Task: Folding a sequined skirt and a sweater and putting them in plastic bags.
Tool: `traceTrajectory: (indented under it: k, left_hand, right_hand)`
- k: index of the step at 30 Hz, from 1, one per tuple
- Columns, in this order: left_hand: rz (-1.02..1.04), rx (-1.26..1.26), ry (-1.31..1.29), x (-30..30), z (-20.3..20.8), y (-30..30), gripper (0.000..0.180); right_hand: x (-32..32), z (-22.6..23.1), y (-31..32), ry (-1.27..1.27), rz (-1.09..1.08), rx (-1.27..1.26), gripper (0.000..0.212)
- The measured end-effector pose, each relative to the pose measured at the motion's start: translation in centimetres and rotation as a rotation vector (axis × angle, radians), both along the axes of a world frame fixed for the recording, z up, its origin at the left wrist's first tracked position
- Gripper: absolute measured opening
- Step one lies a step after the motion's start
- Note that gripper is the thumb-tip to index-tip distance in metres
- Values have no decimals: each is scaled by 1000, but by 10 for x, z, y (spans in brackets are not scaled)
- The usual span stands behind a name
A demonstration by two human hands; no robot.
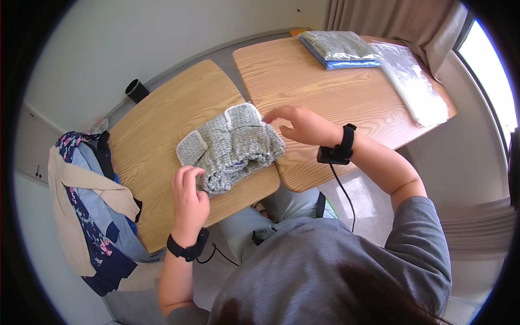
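The left hand (pixel 189 201) and right hand (pixel 310 125) flank the knitted garment (pixel 230 142), each grip released, so its rolled near edge (pixel 219 183) could spring open, unpinned by either.

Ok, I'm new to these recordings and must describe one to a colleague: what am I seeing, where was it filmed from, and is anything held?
No machine: a person's bare left hand and right hand, each wrist wearing a black band, seen through a wide camera worn on the head, so straight edges bend. A folded grey knit garment lies on the left table, between the hands; neither visibly grips it. A plastic-wrapped bundle lies on the right table; clothes are heaped at the picture's left.
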State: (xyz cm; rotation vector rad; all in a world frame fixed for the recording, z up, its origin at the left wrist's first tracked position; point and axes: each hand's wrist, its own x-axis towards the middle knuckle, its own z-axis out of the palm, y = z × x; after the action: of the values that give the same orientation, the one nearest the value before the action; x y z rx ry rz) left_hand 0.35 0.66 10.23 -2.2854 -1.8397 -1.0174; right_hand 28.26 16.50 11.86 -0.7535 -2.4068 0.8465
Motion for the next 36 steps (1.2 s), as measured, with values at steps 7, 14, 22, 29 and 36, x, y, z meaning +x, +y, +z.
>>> traceTrajectory:
  k: [7, 14, 22, 29, 36]
  left_hand:
    - [-699, -797, -851, 150, -47, 11, 34]
    - [-895, -1178, -1259, 201, -43, 35, 30]
    - [-614, -1177, -1019, 201, -58, 40, 31]
    - [-1000, -901, 33, 247, -102, 19, 41]
    - [-953, -822, 109, 263, -92, 18, 52]
  right_hand:
    - [-14, 20, -4, 221, -122, 77, 28]
    - [32, 13, -21, 154, -170, 8, 25]
    - [53, 43, -41, 851, 62, -974, 16]
    - [-8, 110, 32, 1120, -153, -712, 13]
    - [-66, 28, 85, 582, -500, -101, 17]
